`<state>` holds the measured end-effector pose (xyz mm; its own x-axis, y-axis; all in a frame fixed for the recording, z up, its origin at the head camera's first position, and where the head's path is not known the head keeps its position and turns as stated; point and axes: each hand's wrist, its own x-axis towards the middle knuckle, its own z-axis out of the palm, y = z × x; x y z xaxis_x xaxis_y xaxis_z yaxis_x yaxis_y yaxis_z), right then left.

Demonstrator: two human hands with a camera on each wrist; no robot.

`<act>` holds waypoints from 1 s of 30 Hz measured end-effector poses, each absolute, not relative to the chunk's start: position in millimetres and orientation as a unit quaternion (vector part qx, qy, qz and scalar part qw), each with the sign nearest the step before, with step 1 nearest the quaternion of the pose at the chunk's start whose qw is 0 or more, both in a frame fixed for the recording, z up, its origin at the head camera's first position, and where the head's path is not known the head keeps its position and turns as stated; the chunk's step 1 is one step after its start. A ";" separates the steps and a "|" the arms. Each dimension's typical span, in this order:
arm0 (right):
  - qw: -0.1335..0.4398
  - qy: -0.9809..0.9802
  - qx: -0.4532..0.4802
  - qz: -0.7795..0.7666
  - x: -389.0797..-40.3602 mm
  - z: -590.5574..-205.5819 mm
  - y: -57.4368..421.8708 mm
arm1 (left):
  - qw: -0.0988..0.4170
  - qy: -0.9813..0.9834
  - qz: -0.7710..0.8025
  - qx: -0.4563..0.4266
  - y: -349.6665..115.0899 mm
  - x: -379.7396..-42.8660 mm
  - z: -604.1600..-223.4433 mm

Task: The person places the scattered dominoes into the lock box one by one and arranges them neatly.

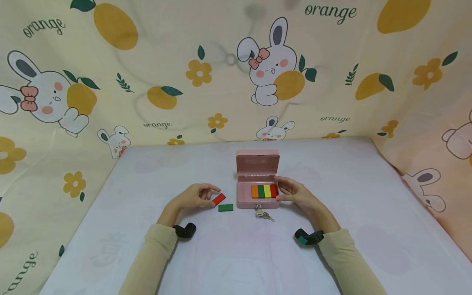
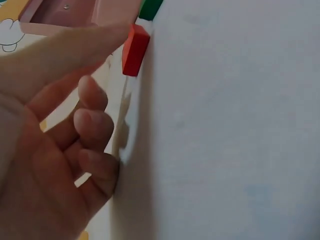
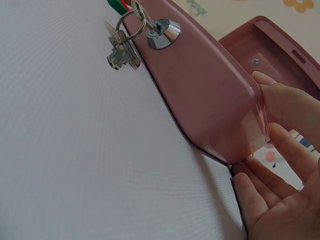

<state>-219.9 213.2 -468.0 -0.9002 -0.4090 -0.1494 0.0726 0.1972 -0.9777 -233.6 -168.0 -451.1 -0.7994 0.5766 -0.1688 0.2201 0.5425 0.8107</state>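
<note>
At the left hand (image 1: 194, 196) we see the thumb touching the red block (image 1: 219, 199); whether another finger completes the pinch, we cannot tell. The block is on or just above the table (image 1: 236, 250), left of the box (image 1: 244, 193). If only one end is caught, we think it could pivot, slip and knock the green block (image 1: 225, 207) just beside it. The right hand (image 1: 298, 194) has its fingers clamped on the box's right wall; a hard pull might skew it and slide the row (image 1: 262, 191) inside leftward. Farther out, a jolt could drop the raised lid (image 1: 258, 166), and we judge that the keys (image 1: 266, 216) on the near side might snag a finger.
</note>
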 end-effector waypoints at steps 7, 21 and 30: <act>0.194 0.748 -0.114 -0.625 -220.2 -468.6 213.3 | 0.265 0.837 0.402 0.260 -165.6 -241.8 -448.5; 0.201 0.750 -0.107 -0.621 -221.6 -469.7 213.9 | 0.294 0.831 0.379 0.283 -165.7 -248.8 -445.6; 0.201 0.750 -0.112 -0.620 -220.6 -468.6 214.9 | 0.296 0.838 0.372 0.267 -163.1 -248.6 -444.6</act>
